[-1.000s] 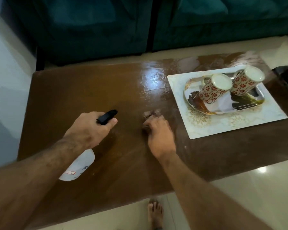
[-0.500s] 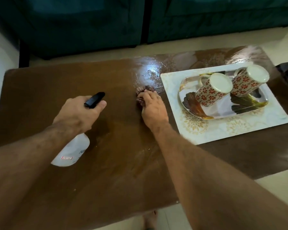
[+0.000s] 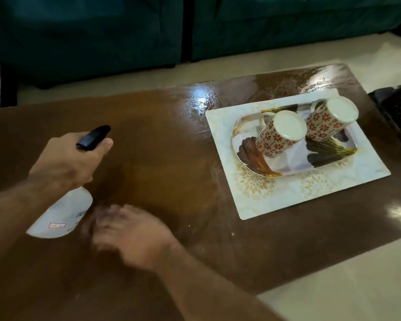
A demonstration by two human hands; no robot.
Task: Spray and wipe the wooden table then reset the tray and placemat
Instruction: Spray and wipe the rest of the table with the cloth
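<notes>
Bottle [image 3: 63, 214], white, gripped at its black nozzle by left hand [image 3: 67, 161] above table [image 3: 167, 158]. Right hand [image 3: 130, 235] blurred, low on table just right of bottle; grip unclear. Wet sheen at far edge. Placemat [image 3: 294, 195] right, tray [image 3: 250, 163] on it, two cups [image 3: 278, 137] upended on tray.

Two mugs [image 3: 279, 137] [image 3: 331, 118], one tray [image 3: 294, 163], one placemat [image 3: 287, 193], one spray bottle [image 3: 63, 212], two hands [image 3: 65, 163] [image 3: 132, 235], one counter [image 3: 160, 170].
</notes>
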